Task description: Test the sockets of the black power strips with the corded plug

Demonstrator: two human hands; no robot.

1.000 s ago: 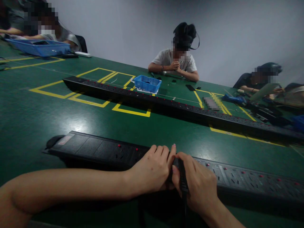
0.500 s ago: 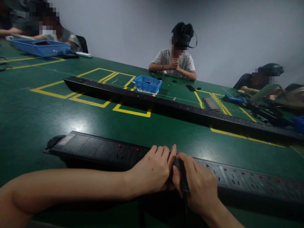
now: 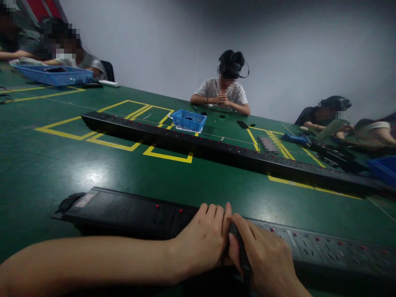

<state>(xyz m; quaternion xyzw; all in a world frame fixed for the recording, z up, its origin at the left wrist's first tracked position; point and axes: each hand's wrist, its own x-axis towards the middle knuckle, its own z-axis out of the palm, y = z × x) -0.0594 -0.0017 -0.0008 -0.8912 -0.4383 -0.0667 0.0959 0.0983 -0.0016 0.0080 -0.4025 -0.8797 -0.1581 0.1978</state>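
Note:
A long black power strip (image 3: pixel 123 212) with red lights and slotted sockets lies across the near side, its left end dark and smooth with a small label. My left hand (image 3: pixel 204 235) is wrapped over its middle, fingers bent round the far edge. Right beside it, my right hand (image 3: pixel 267 245) is closed round a black plug (image 3: pixel 236 233), whose cord runs down toward me. The plug stands against the strip's socket face; my fingers hide its prongs, so I cannot tell how deep it sits.
Farther back lies a second long black power strip (image 3: pixel 173 138), roughly parallel. Behind it sits a small blue basket (image 3: pixel 188 121); a larger blue basket (image 3: pixel 58 77) stands at far left. Yellow tape marks the green table (image 3: pixel 123 173). Co-workers sit around, one opposite with clasped hands (image 3: pixel 222 98).
The whole view has shifted, so things appear lower in the picture. Both hands keep their places on the strip and plug; the right hand and plug look slightly more tilted.

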